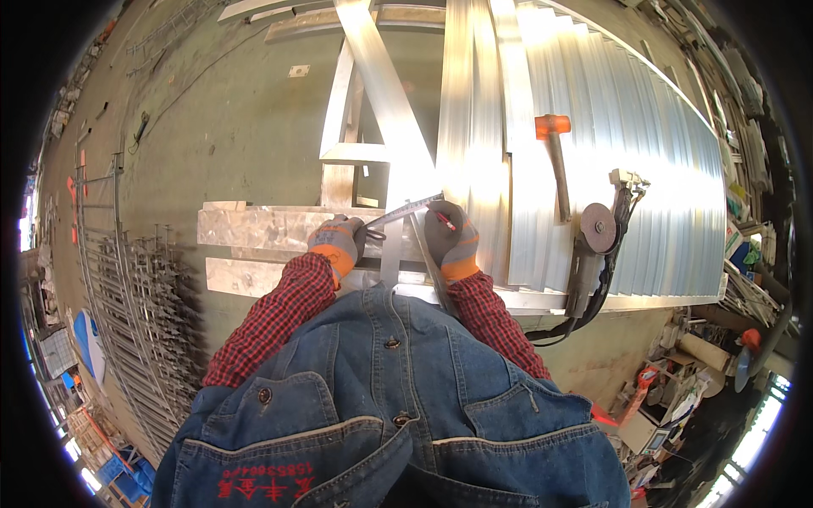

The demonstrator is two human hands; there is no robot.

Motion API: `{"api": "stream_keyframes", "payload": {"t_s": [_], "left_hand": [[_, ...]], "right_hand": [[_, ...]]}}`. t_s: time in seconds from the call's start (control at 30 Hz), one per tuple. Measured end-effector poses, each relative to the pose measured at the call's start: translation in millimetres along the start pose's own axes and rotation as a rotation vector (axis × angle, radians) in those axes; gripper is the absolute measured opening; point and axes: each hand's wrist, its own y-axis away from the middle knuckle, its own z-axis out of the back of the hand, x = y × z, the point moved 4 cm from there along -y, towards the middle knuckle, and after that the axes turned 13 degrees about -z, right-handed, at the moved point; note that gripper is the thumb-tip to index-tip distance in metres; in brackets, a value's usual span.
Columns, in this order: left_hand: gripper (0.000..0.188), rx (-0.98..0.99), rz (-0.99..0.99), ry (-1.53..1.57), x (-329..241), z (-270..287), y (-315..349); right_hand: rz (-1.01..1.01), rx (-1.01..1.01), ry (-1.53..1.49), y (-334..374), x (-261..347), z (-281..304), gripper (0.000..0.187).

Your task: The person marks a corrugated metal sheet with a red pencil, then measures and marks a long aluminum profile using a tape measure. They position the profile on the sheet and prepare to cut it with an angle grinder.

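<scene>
A: Where does the tape (pixel 406 208) lie?
B: At centre, between the hands, slanting over a metal bar (pixel 391 254).
A: And the grips?
B: Left hand (pixel 337 242): closed on the tape's left end. Right hand (pixel 456 239): curled round a red stick (pixel 445 221), beside the tape's right end; whether it pinches the tape cannot be told.
A: Farther right?
B: A hammer (pixel 555 165) and a grinder (pixel 584 267), on ribbed sheet (pixel 669 161).

Greenish floor (pixel 229 152), bright openings (pixel 760 430) at edges
</scene>
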Motion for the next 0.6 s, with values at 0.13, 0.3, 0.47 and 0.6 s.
{"api": "stream_keyframes", "payload": {"t_s": [0.13, 0.3, 0.47, 0.6], "left_hand": [[0.034, 0.046, 0.030, 0.014, -2.6, 2.5, 0.5], [0.032, 0.046, 0.042, 0.008, -4.3, 4.0, -0.4], [0.033, 0.061, 0.067, 0.008, -3.3, 4.1, -1.0], [0.034, 0.076, 0.055, -0.003, -4.5, 4.9, -1.1]], "right_hand": [[-0.003, 0.054, 0.072, -0.9, -0.1, -2.5, 0.010], [0.071, 0.108, 0.055, -1.9, 2.9, -6.4, 0.006], [0.056, 0.055, 0.091, -1.9, 2.2, -6.4, 0.005], [0.074, 0.070, 0.051, -1.2, 1.6, -4.3, 0.005]]}}
